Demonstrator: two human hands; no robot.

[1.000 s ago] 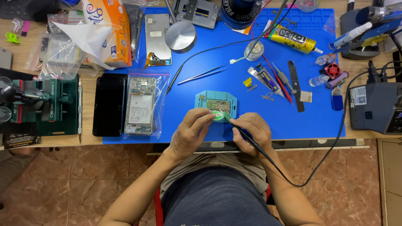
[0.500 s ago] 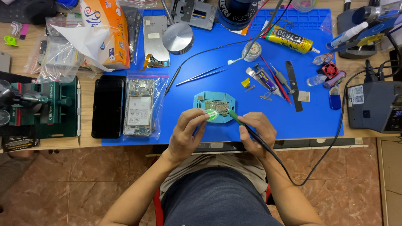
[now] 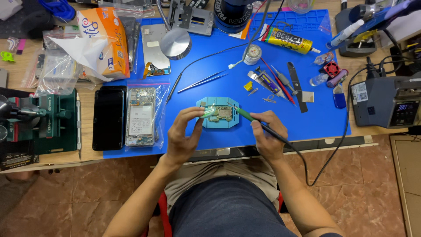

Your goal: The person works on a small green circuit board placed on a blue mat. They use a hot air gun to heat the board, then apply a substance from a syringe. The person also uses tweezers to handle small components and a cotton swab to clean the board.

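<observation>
Head view: the left hand [image 3: 184, 138] is raised over the blue work mat [image 3: 280, 118], its thumb and forefinger pinching a thin pale green tool [image 3: 208, 113] whose far end lies over the circuit board [image 3: 222, 113]. The board sits clamped in a light blue holder [image 3: 218, 113] near the front edge of the mat, between the 2 hands. The right hand [image 3: 265, 134] grips a green-handled soldering iron [image 3: 252, 119] like a pen, fingers pressed together round the handle, the tip resting at the right side of the board; its black cable [image 3: 302, 156] trails off the table edge and loops back up toward the grey station [image 3: 386, 103] on the right. Left of the holder lie an opened phone in a clear bag [image 3: 141, 115] and, just beside it, a black phone screen [image 3: 108, 117]. Tweezers [image 3: 204, 81] lie behind the holder, and a yellow glue tube [image 3: 287, 40] lies farther back
</observation>
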